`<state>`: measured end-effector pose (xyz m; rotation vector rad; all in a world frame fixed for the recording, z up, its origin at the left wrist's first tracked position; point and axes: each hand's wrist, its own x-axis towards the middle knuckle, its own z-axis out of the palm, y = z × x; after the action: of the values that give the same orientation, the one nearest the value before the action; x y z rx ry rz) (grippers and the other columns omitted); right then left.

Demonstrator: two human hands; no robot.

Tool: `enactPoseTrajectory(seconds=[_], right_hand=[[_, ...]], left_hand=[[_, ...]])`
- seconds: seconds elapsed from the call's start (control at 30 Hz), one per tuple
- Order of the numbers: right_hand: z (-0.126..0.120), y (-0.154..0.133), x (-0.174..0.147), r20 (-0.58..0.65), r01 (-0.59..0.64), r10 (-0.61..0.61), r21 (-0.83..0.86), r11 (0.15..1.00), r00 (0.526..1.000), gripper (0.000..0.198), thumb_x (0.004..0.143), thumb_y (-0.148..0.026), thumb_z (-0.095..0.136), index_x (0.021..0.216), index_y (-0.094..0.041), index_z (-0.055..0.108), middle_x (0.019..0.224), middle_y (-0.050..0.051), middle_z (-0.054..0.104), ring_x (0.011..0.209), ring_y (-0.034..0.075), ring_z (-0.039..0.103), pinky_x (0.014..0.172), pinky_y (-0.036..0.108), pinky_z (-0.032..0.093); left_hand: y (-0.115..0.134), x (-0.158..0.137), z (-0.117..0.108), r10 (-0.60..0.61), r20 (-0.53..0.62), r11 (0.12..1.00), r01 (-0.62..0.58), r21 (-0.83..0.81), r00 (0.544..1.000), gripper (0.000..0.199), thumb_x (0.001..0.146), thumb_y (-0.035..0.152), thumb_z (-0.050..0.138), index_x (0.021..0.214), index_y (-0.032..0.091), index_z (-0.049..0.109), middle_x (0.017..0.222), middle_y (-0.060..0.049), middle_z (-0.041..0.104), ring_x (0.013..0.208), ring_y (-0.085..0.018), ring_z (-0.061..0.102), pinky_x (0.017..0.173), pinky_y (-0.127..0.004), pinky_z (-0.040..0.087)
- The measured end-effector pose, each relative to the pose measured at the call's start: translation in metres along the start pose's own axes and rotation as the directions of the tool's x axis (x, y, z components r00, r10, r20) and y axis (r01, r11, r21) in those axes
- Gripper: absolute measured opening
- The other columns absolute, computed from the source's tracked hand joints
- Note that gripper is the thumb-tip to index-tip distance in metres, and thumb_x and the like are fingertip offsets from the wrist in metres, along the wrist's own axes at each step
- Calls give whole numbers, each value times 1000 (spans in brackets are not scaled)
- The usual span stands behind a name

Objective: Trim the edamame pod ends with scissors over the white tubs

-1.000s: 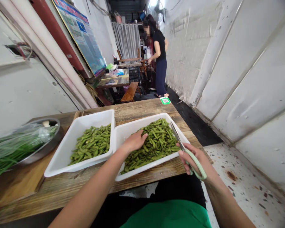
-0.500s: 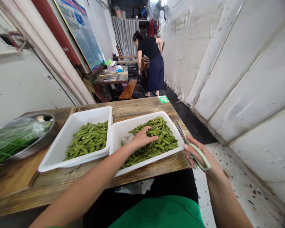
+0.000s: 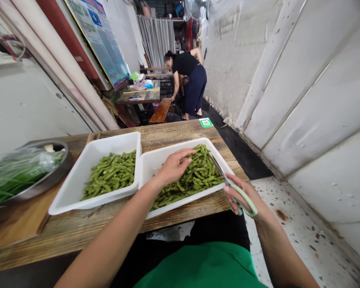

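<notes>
My right hand (image 3: 241, 192) grips a pair of scissors (image 3: 238, 197) by pale green handles. Their blades look nearly closed and reach over the right rim of the right white tub (image 3: 165, 151). Inside that tub is a heap of green edamame pods (image 3: 201, 172). Over the left part of the heap hovers my left hand (image 3: 175, 163), its thumb and fingers apart and pointing right; no pod shows in it. A second white tub (image 3: 67, 192), also holding edamame pods (image 3: 111, 174), stands close on the left.
Both tubs rest on a wooden table (image 3: 168, 130) with a green QR code sticker (image 3: 205, 123). At the left, a metal bowl (image 3: 52, 176) of bagged green stalks stands by a wooden board (image 3: 24, 224). Farther off, a person (image 3: 189, 76) bends beside a bench (image 3: 160, 111).
My left hand has lifted slightly and its fingers have straightened. The scissors in my right hand have moved left over the tub's rim. The person behind has bent lower, reaching to the bench.
</notes>
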<state>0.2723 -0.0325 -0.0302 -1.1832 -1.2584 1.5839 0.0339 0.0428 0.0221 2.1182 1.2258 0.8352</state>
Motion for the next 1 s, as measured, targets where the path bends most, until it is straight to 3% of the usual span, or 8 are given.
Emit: enactPoseTrajectory(seconds=[0.1,0.23,0.3,0.43,0.53,0.63,0.73,1.0], right_hand=[[0,0,-1,1,10,-10,-9,1000,1000,69,75,-43,59,132,-19,28,54,-7,49,33,8,42,31,20,37],[0,-1,-1,-1,18,-18,-15,1000,1000,71,74,-44,59,132,-18,28,55,-7,49,34,8,42,31,20,38],[0,0,-1,-4,16,-16,-16,1000,1000,71,74,-44,59,132,-18,28,55,-6,49,34,8,42,31,20,38],[0,-1,0,42,10,-9,-23,1000,999,70,75,-43,59,133,-19,27,54,-6,48,34,8,43,32,20,38],[1,-1,0,61,6,-5,-16,1000,998,69,76,-43,58,132,-19,26,53,-7,47,34,8,42,32,20,38],[3,-2,-1,42,-1,2,-22,1000,999,70,74,-43,59,132,-19,28,53,-7,47,34,8,41,31,20,37],[4,-2,-1,37,11,-10,-43,999,999,70,74,-43,60,131,-19,28,52,-7,47,34,8,42,31,20,37],[2,0,-1,52,22,-19,-72,997,998,65,77,-42,57,131,-20,28,54,-7,47,34,8,42,32,20,38]], left_hand=[[-4,-2,-11,-63,135,966,27,256,989,47,78,34,48,124,22,48,130,-6,47,121,-23,40,103,-37,27],[-17,-16,-12,-345,350,857,141,495,871,103,50,46,72,138,25,22,142,-13,28,125,-33,33,98,-41,31],[-24,-23,-6,-395,370,840,167,517,841,111,49,46,72,140,27,13,142,-14,27,121,-34,38,95,-39,35],[-32,-28,5,-336,359,878,151,455,871,108,55,36,68,141,25,4,134,-14,37,116,-30,44,90,-34,38],[-31,-28,8,-338,388,889,155,432,858,108,54,35,68,141,28,4,127,-12,43,111,-30,48,87,-35,40],[-27,-27,11,-361,370,866,160,474,856,107,52,30,69,140,31,7,126,-11,42,106,-30,51,82,-35,42],[-30,-21,11,-307,331,856,107,506,892,105,50,21,68,139,33,15,133,-11,35,112,-32,45,87,-36,40],[-51,-4,-26,-173,183,922,93,376,968,88,62,19,54,140,20,15,138,-9,35,115,-24,45,94,-31,36]])
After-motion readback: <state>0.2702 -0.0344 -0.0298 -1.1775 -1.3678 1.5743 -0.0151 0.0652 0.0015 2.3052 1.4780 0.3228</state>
